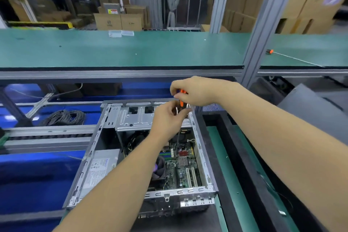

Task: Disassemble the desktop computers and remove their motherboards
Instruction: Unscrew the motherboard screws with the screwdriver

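Note:
An open desktop computer case (94,137) lies on its side in front of me, with the green motherboard (185,169) bare in its right half and a grey power supply (101,165) on the left. A silver drive cage (135,118) spans the far end. My right hand (195,90) grips the orange handle of a screwdriver (182,97) above the cage's right end. My left hand (169,117) is just below it with fingers curled around the screwdriver's lower part; its thin shaft (178,143) runs down toward the motherboard.
A green shelf (113,49) runs across above the bench, held by an aluminium post (263,34). Another orange-handled tool (269,51) lies on the shelf at right. A coil of grey cable (64,117) sits left of the case. A dark panel (310,107) leans at right.

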Available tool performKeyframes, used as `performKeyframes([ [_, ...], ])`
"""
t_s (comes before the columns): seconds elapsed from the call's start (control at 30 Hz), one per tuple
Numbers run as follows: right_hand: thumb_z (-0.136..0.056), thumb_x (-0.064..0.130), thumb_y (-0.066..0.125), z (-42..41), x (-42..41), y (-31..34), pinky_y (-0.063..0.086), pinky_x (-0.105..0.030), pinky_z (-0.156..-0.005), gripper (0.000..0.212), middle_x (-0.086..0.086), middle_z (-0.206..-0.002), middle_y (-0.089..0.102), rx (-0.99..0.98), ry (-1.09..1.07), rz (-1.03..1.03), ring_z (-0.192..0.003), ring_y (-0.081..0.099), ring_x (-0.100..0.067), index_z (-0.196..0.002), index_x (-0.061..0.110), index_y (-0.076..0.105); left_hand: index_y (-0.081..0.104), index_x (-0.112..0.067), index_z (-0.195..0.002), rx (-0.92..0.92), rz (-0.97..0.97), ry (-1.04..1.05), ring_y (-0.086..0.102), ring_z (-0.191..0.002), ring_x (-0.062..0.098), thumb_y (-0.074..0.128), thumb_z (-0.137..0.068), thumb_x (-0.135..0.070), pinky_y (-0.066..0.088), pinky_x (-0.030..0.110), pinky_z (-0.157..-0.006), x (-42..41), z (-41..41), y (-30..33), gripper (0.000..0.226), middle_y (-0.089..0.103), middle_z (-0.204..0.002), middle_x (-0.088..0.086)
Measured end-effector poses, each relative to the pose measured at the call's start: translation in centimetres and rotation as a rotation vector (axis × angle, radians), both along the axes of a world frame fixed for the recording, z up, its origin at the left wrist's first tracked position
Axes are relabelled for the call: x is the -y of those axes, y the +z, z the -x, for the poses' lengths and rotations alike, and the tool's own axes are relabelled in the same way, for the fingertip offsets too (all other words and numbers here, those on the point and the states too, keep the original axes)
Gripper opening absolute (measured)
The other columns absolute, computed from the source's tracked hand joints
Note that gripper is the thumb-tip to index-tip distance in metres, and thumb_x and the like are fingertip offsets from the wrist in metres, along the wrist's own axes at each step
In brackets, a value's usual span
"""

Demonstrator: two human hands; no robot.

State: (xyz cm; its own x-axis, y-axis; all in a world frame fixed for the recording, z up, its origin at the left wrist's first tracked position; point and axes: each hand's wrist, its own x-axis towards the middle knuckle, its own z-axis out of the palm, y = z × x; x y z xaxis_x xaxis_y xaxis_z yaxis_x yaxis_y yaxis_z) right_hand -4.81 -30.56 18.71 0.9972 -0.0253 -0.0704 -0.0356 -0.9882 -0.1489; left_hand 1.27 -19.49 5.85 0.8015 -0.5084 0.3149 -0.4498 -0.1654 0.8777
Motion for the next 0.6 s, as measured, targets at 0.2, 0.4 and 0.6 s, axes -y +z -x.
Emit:
performKeyframes([
  [0.2, -0.101, 0.047, 0.046, -1.6, -2.0, -0.1, 0.040, -0.036, -0.066, 0.037, -0.004, -0.080, 0.048, 0.002, -0.179, 0.320, -0.075, 0.049, -0.025, -0.087, 0.013, 0.045, 0.066, -0.014, -0.085, -0.054, -0.005, -0.009, 0.053, -0.059, 0.014, 0.079, -0.084, -0.036, 0.043, 0.026, -0.055, 0.0, -0.4, 0.2, 0.025, 0.063, -0.067, -0.005],
  [0.4, -0.097, 0.027, 0.059, -0.1, -0.4, 0.6, 0.040, -0.034, -0.073, 0.013, 0.006, -0.093, 0.056, -0.087, 0.040, 0.013, -0.081, 0.052, -0.018, -0.103, 0.028, 0.048, 0.052, -0.025, -0.071, 0.148, -0.440, 0.179, 0.051, -0.051, 0.011, 0.051, -0.097, -0.050, 0.030, 0.025, -0.046, -6.2, 0.8, -4.5, 0.037, 0.050, -0.055, -0.007],
  [0.6, -0.102, 0.049, 0.044, -1.6, -0.9, 0.2, 0.041, -0.037, -0.068, 0.033, -0.001, -0.085, 0.053, -0.054, -0.081, 0.218, -0.073, 0.050, -0.018, -0.093, 0.018, 0.047, 0.050, -0.019, -0.076, 0.181, -0.769, 0.153, 0.052, -0.057, 0.011, 0.042, -0.101, -0.029, 0.030, 0.028, -0.045, -9.7, 2.7, -9.1, 0.028, 0.056, -0.064, -0.005],
])
